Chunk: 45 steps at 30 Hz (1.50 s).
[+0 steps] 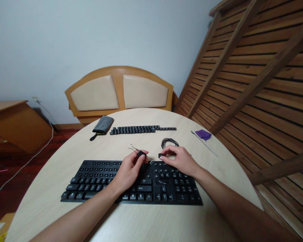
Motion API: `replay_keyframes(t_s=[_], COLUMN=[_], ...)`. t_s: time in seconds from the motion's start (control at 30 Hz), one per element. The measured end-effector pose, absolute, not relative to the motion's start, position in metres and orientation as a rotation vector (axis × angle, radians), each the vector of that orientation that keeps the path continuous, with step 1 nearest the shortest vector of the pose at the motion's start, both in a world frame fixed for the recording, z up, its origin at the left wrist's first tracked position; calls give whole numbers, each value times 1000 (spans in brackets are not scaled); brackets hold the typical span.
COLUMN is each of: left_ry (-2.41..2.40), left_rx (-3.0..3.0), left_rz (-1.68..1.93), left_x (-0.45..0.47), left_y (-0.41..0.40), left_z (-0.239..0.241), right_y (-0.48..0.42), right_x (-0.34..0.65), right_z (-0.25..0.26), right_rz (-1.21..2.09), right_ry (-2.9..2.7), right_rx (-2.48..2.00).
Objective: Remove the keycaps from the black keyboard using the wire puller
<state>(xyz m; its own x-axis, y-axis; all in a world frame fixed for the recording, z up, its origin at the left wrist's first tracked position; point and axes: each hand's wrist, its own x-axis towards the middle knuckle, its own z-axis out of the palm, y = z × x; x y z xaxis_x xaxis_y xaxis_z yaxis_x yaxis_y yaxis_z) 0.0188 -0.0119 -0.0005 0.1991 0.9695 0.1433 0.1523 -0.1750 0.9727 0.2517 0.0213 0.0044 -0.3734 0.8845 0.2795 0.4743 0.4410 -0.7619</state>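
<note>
A black computer keyboard [144,189] lies in front of me on the round table, with its upper left rows stripped of keycaps. My left hand [128,172] is closed around the black handle of a wire keycap puller [141,153], whose thin wire ends stick out on both sides above the keyboard. Between the thumb and fingertips of my right hand [178,159] is a small black keycap [160,155], held over the keyboard's top edge. Beyond the keyboard, loose black keycaps [133,129] stand lined up in rows.
A coiled black cable [170,142] lies behind my right hand. Farther left is a grey pouch [104,124]; to the right are a purple cloth [203,134] and a thin rod [207,145]. The pale table [73,148] has a curved edge near a slatted wooden panel [255,87].
</note>
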Motion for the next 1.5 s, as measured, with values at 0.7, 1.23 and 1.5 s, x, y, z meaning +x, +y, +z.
replay_keyframes(t_s=[0.7,1.23,1.5], left_ry=[1115,1134,1139], left_rx=[1647,1641,1645], left_rz=[1032,1022,1024], left_x=[18,19,20], left_y=[-9,-9,-10], left_z=[-5,-3,-1], right_y=[138,146,142], right_x=[240,226,226], right_z=[-9,-22,-20], right_rz=[132,42,32], right_ry=[-2080,-2135,-2152], right_rx=[-1722,-1705,-1703])
